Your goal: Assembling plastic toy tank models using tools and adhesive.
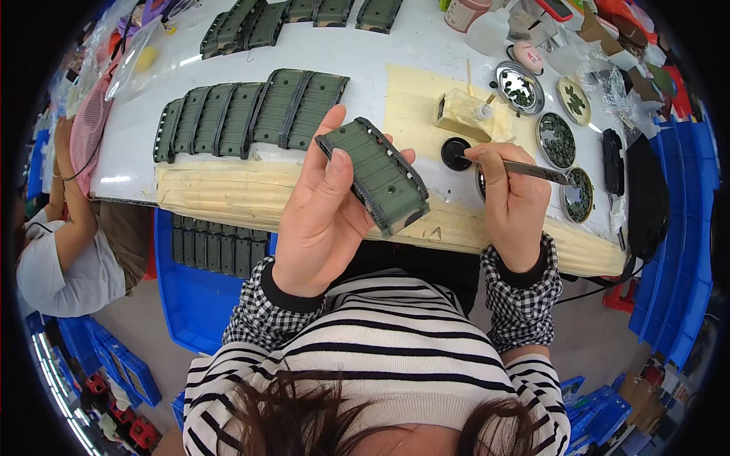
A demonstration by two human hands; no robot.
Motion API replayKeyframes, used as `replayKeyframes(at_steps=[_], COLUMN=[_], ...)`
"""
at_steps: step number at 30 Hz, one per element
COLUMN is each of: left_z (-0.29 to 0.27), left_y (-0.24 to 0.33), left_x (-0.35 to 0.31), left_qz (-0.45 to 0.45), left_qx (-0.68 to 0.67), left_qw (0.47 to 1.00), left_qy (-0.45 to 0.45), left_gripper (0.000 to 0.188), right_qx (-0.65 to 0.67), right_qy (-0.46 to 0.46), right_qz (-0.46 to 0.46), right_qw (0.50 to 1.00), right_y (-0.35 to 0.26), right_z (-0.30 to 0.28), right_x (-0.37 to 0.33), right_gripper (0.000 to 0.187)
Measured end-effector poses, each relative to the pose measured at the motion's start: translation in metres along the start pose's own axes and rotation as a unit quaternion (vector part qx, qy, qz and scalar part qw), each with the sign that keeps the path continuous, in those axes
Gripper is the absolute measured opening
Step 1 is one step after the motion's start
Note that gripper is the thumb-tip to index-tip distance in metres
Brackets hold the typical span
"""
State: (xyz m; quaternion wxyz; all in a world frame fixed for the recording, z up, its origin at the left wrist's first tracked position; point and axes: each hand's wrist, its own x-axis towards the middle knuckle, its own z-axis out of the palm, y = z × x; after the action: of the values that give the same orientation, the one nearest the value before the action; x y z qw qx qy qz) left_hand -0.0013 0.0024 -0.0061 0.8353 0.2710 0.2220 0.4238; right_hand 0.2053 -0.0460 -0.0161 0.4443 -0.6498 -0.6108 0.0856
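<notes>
My left hand (313,228) is closed around a ribbed, dark green rectangular casing (384,178) with dark textured strips along its long edges and a camouflage patch at one end. It is tilted, and small light and red spots show along one edge. In my right hand (521,205) I grip metal tweezers (541,173) between thumb and fingers. Their tip reaches over a small black round dish (454,163); whether it touches the contents cannot be seen. Round tins of small dark green pieces (557,140) stand just beyond the right hand, one (580,195) close beside it.
Similar green casings (228,118) stand in a row at left, more (262,26) farther back. A cream-wrapped block (460,114) sits behind the dish. A padded strip (220,186) lines the table edge. Below is a blue bin (182,304) holding casings. A co-worker (72,258) sits at left.
</notes>
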Motion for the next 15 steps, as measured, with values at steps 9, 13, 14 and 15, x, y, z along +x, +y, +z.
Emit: replayKeyframes(at_steps=[9, 13, 14, 15], left_z=[0.002, 0.005, 0.005, 0.005], left_y=[-0.001, -0.005, -0.006, -0.006], left_x=[0.004, 0.005, 0.005, 0.006], left_qz=[0.009, 0.017, 0.019, 0.020], left_qx=[-0.014, -0.019, -0.020, -0.019], left_qw=[1.000, 0.999, 0.999, 0.999], left_qy=[0.018, 0.026, 0.023, 0.021], left_gripper=[0.049, 0.046, 0.046, 0.046], right_qx=[0.210, 0.303, 0.313, 0.323], right_qy=[-0.007, -0.031, -0.028, -0.026], right_qz=[-0.049, -0.038, -0.037, -0.035], right_qw=[0.977, 0.952, 0.949, 0.945], right_y=[-0.041, -0.049, -0.049, -0.048], right_z=[-0.026, -0.014, -0.011, -0.008], right_x=[-0.014, -0.024, -0.026, -0.027], right_gripper=[0.019, 0.022, 0.023, 0.024])
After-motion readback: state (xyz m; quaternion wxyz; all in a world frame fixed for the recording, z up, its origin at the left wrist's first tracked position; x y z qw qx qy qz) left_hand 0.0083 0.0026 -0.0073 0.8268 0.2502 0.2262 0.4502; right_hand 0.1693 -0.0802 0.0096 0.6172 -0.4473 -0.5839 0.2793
